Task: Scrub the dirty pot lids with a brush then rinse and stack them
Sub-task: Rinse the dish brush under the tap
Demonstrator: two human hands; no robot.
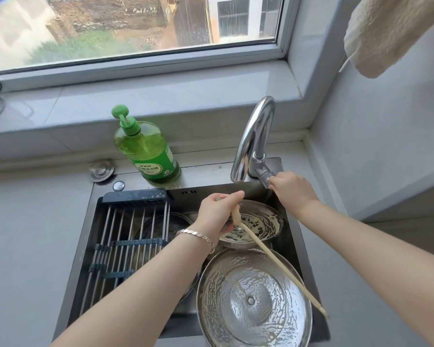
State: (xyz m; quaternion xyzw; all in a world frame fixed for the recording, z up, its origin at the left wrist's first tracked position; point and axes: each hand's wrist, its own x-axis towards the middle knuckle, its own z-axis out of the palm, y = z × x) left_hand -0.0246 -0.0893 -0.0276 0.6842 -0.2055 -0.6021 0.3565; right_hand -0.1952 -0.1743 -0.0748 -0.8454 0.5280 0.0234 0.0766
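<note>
Two steel pot lids lie upside down in the sink [301, 236]. The large lid [254, 296] at the front is streaked with soapy residue. A smaller dirty lid [258, 225] sits behind it under the tap. My left hand [217, 212] grips the brush by its upper end; its long pale wooden handle [278, 262] slants down to the right across both lids, and the bristle end is hidden behind my hand. My right hand [290, 187] holds the faucet lever [264, 175]. No water is visible from the spout.
A chrome faucet [253, 139] arches over the sink's back right. A green dish soap bottle [145, 149] stands on the back ledge. A dark drying rack [125, 229] spans the sink's left half, with glass lids beneath it. A cloth [386, 33] hangs at top right.
</note>
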